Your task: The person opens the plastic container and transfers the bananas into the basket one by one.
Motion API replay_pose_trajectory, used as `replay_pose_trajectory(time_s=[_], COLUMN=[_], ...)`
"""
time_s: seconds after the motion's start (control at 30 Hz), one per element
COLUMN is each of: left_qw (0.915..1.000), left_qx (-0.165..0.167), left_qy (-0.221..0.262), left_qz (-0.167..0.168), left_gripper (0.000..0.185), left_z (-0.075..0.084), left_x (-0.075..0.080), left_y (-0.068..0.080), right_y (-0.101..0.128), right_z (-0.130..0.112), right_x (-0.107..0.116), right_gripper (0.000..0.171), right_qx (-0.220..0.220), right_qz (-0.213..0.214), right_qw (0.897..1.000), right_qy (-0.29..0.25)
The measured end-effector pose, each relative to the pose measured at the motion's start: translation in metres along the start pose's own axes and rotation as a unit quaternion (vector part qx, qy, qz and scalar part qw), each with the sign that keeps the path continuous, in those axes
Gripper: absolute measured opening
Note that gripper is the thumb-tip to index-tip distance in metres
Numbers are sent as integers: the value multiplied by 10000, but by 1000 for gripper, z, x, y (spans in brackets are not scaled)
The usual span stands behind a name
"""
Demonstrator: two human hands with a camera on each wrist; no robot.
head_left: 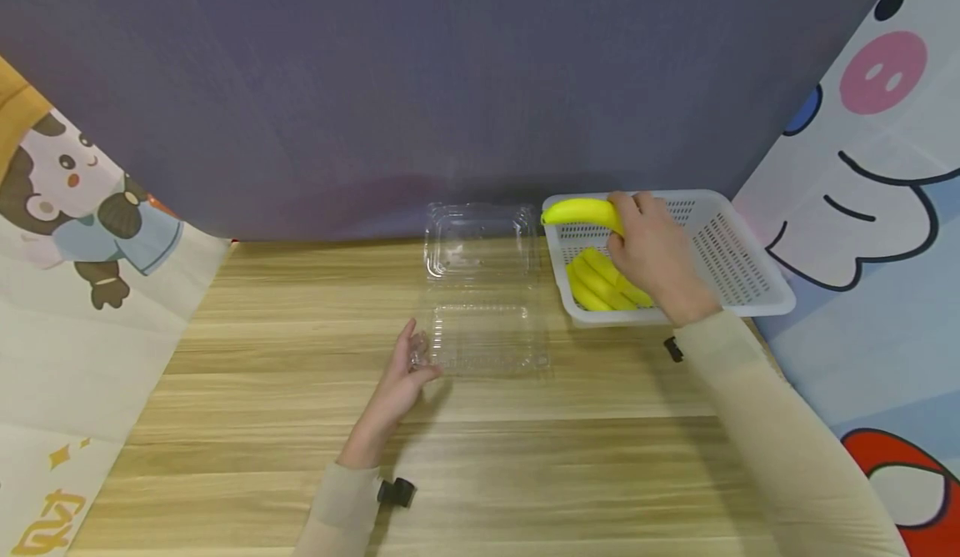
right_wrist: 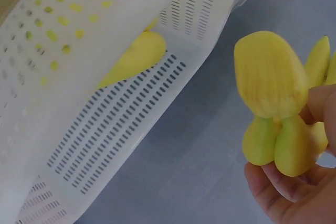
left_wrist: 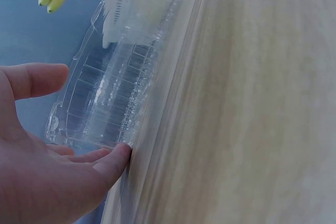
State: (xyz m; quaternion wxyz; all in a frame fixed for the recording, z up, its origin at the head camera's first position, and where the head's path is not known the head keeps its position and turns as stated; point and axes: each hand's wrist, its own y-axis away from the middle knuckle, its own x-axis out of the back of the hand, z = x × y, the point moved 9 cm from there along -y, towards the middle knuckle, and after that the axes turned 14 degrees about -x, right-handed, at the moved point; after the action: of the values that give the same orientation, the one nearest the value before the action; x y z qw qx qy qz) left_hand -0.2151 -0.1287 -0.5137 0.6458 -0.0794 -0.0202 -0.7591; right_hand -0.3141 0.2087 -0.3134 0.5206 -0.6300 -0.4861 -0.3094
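At the back edge of the wooden table point(head_left: 300, 457), one white basket point(head_left: 742, 273) sits at the right with one clear box point(head_left: 480, 307) just left of it, lid open. The right hand point(head_left: 656, 257) reaches over the basket, fingers curled round one bunch of bananas point(head_left: 592, 244). The left hand point(head_left: 401, 378) lies palm-up, fingers relaxed, touching the box's front left corner.
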Motion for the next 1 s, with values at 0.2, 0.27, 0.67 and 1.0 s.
replay_pose_trajectory(time_s=[0.2,0.27,0.67,1.0], left_qw=[10000,10000,10000,10000], left_qx=[14,14,42,35], left_qy=[-19,-21,11,64], left_qz=[-2,-11,-31,-21], left_gripper=[96,96,96,97], left_z=[0,0,1,3], left_x=[0,0,0,-1], left_y=[1,1,2,2], right_y=[0,-1,-2,2], right_z=[11,16,50,71], right_x=[0,-1,-10,-18], right_gripper=[49,49,52,53], right_qx=[-17,-84,-624,-860], right_qz=[149,121,-260,-348], right_qw=[9999,9999,9977,9957], right_qy=[-15,4,58,32])
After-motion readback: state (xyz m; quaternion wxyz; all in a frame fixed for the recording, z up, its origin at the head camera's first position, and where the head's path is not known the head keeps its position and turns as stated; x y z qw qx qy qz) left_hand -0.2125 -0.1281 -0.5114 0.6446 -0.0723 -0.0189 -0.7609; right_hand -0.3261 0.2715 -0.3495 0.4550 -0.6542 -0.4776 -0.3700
